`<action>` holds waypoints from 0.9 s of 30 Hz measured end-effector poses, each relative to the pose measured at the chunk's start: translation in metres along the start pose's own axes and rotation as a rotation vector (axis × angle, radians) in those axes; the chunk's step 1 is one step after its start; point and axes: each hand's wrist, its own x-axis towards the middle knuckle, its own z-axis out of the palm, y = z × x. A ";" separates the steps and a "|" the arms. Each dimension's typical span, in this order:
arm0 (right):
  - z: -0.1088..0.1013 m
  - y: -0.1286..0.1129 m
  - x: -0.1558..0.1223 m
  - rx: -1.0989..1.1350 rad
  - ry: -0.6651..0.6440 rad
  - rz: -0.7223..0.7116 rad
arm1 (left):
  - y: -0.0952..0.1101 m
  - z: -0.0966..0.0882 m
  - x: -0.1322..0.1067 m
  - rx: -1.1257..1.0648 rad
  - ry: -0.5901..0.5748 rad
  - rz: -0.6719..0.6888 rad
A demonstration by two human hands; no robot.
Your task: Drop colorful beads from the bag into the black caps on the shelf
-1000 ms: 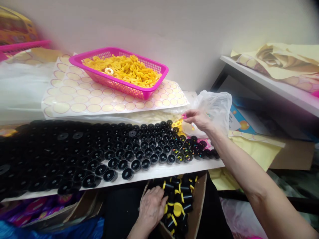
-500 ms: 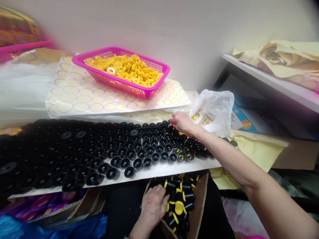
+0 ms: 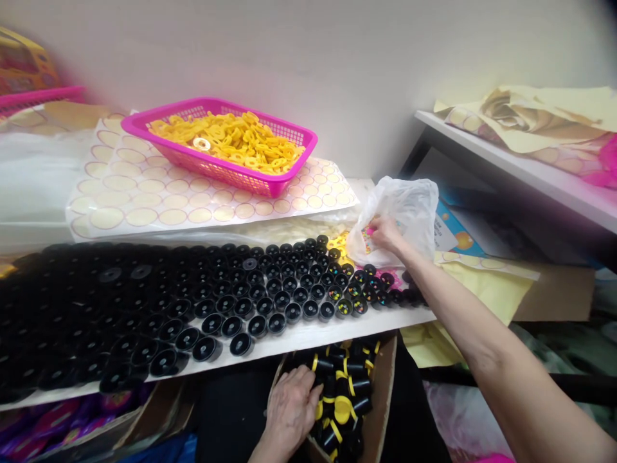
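My right hand [image 3: 385, 233] reaches into the mouth of a white plastic bag [image 3: 418, 199] that holds tiny multicoloured beads [image 3: 367, 247]. Its fingers are closed around a small pink piece [image 3: 370, 230], mostly hidden. Rows of open black cups [image 3: 273, 287] stand upright along the white board; several at the right end have coloured beads in them. My left hand [image 3: 293, 400] lies, fingers loosely apart, over the left edge of a cardboard box [image 3: 385, 392]. It touches the black containers with yellow lids [image 3: 343, 409] inside but grips none.
Behind the cups, a pink basket [image 3: 282, 186] of yellow plastic pieces [image 3: 236, 138] rests on sheets of round stickers [image 3: 144, 215]. Yellow pieces [image 3: 341, 245] lie beside the bag. A white shelf [image 3: 511, 157] juts in at right. Purple packages [image 3: 62, 418] sit below the board at left.
My right hand has moved from above the back cups to the right, into the bag. The left hand stays at the box. The view has shifted slightly.
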 end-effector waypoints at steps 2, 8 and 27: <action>0.010 -0.003 0.006 -0.019 -0.039 0.001 | 0.000 0.001 0.000 0.003 0.001 -0.005; 0.019 -0.015 0.015 0.117 -0.204 -0.058 | 0.001 0.001 0.000 0.008 -0.030 -0.021; -0.017 -0.055 -0.027 0.997 -0.210 -0.064 | 0.003 -0.002 0.001 -0.003 -0.032 -0.041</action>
